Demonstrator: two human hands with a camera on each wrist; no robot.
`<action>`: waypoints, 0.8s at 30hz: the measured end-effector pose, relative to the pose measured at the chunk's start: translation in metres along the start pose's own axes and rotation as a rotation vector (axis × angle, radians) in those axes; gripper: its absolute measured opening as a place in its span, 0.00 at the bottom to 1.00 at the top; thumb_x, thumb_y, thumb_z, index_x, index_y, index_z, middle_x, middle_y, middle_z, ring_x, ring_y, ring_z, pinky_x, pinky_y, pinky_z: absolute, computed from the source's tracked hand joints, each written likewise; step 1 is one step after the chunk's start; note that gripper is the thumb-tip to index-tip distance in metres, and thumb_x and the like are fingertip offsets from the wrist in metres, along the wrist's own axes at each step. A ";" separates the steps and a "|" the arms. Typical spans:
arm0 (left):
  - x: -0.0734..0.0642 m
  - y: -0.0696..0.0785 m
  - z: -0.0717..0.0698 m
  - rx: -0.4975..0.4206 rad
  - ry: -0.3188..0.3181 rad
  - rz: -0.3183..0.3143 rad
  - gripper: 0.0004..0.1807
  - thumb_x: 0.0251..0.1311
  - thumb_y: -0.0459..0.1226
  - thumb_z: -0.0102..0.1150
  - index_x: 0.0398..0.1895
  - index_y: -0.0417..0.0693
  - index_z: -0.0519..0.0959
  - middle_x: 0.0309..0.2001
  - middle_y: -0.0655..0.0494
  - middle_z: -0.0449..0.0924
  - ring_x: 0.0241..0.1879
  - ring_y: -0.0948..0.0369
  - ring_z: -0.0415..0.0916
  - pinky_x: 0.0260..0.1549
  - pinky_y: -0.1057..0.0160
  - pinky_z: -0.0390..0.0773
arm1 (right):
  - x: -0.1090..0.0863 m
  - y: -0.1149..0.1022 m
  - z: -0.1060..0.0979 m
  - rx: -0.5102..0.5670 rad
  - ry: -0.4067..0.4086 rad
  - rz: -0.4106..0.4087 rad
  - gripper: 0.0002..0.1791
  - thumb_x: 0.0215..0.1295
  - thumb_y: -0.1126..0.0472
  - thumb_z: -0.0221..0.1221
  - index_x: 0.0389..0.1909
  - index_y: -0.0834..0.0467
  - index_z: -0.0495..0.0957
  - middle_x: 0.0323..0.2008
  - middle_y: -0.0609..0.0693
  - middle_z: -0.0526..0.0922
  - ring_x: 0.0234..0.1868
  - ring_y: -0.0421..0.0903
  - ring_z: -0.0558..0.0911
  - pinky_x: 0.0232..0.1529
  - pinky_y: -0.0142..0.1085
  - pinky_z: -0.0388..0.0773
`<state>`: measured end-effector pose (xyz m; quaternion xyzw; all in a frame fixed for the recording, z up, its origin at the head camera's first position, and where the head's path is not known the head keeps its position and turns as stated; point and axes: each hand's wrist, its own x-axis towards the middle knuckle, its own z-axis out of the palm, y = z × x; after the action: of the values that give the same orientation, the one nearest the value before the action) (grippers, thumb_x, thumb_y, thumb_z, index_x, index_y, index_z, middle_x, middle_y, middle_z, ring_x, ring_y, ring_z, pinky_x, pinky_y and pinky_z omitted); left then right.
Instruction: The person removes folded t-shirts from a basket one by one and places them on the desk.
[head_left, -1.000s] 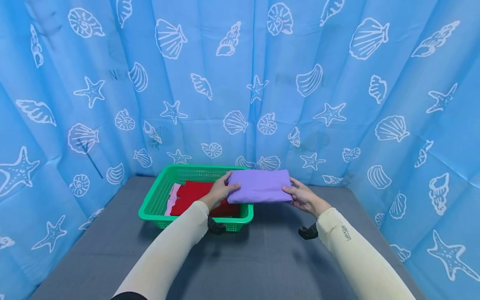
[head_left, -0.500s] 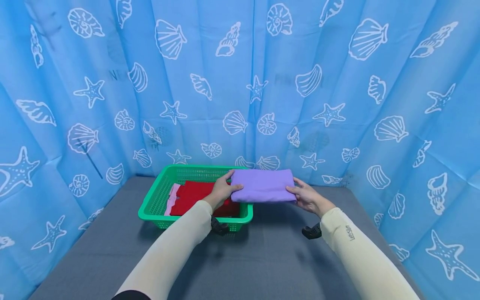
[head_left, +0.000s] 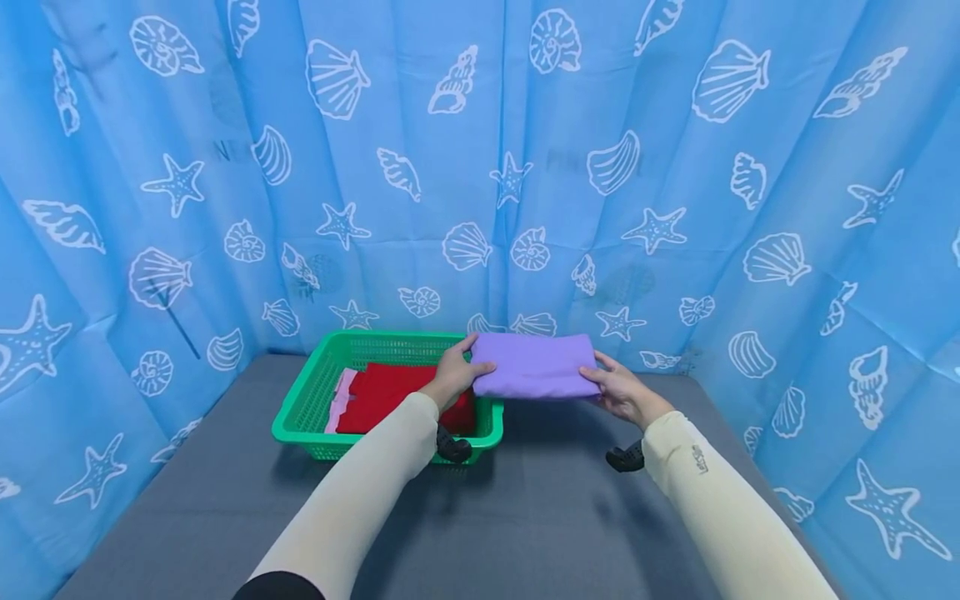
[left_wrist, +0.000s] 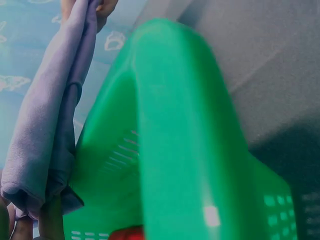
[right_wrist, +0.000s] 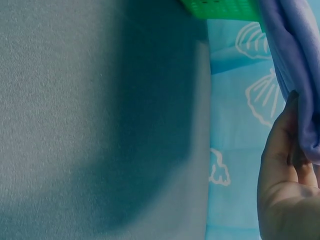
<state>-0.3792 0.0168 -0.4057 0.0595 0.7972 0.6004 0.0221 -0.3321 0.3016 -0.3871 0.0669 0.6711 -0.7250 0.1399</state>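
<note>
Filling upper frame: blue curtain (head_left: 420, 250). Grey worktop (head_left: 540, 517) below. Green basket (head_left: 315, 439) left of centre. Folded purple cloth (head_left: 534, 367) at centre, off the worktop. Red cloth (head_left: 393, 387) inside basket. Left hand (head_left: 456, 372), right hand (head_left: 622, 393) grip purple cloth's opposite ends.

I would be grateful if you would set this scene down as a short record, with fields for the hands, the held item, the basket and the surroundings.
Left hand: grips one end of the purple cloth
Right hand: grips the opposite end
Held item: purple cloth, folded in layers, held above the table
Basket: green, perforated, on the table
Basket contents: red cloth, pink cloth
Table: grey surface
Backdrop: blue curtain with white shells and starfish
</note>
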 end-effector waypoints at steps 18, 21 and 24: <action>0.008 0.028 0.046 0.117 0.014 0.006 0.39 0.59 0.34 0.67 0.74 0.50 0.63 0.72 0.46 0.64 0.73 0.49 0.57 0.64 0.52 0.70 | -0.010 -0.010 -0.034 0.013 0.076 -0.024 0.42 0.76 0.61 0.50 0.80 0.49 0.35 0.61 0.60 0.66 0.36 0.38 0.83 0.46 0.34 0.82; 0.006 0.028 0.055 0.094 0.017 -0.017 0.39 0.60 0.34 0.67 0.74 0.50 0.63 0.72 0.46 0.64 0.73 0.49 0.57 0.63 0.52 0.71 | -0.011 -0.008 -0.039 0.026 0.080 -0.032 0.42 0.76 0.61 0.49 0.80 0.49 0.34 0.63 0.61 0.64 0.36 0.38 0.83 0.44 0.33 0.82; 0.005 0.028 0.064 0.083 0.022 -0.042 0.39 0.60 0.33 0.66 0.74 0.50 0.63 0.72 0.47 0.64 0.73 0.50 0.58 0.63 0.53 0.72 | -0.013 -0.007 -0.045 0.034 0.076 -0.039 0.42 0.76 0.62 0.49 0.79 0.49 0.33 0.62 0.62 0.64 0.36 0.38 0.83 0.43 0.32 0.82</action>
<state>-0.3753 0.0861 -0.3966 0.0370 0.8227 0.5667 0.0238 -0.3262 0.3481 -0.3811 0.0838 0.6648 -0.7356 0.0990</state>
